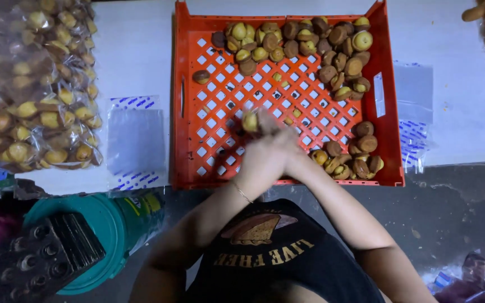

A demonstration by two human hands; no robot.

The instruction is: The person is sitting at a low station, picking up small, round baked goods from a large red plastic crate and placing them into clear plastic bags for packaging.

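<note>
My two hands meet over the middle of an orange slatted crate [189, 101]. My left hand [255, 157], with a thin bracelet at the wrist, holds a small yellow-topped cake [249, 121] at its fingertips. Pressed against it, my right hand [291, 150] has blurred fingers closed around a brown cake [268, 120]. Several more small brown and yellow cakes [310, 42] lie heaped along the crate's far side. A smaller heap of cakes [355, 151] sits in its near right corner.
A big clear bag of the same cakes [35, 84] lies on the white table at the left. Small empty zip bags lie left [136, 140] and right [413, 106] of the crate. A green bucket [113, 224] and a black block [29, 264] sit at the lower left.
</note>
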